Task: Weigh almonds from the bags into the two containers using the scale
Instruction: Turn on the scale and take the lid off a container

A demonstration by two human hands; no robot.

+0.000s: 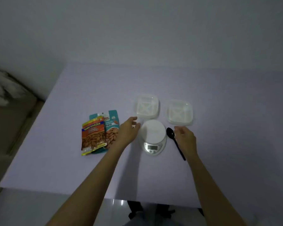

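A small white kitchen scale [153, 137] with a round platform stands mid-table. Behind it sit two clear square containers, one to the left [146, 107] and one to the right [180, 112], both holding nothing. Two almond bags lie left of the scale: an orange one [92, 137] overlapping a teal one [111, 126]. A black plastic spoon [175, 141] lies just right of the scale. My left hand [128, 132] hovers between the bags and the scale, fingers relaxed, holding nothing. My right hand [185, 137] hovers over the spoon's right side, fingers loosely spread, holding nothing.
The table [72, 160] is pale lilac and ends at a near edge below my forearms. A grey wall rises behind it. A bed or couch with crumpled cloth [2, 88] lies off the left side.
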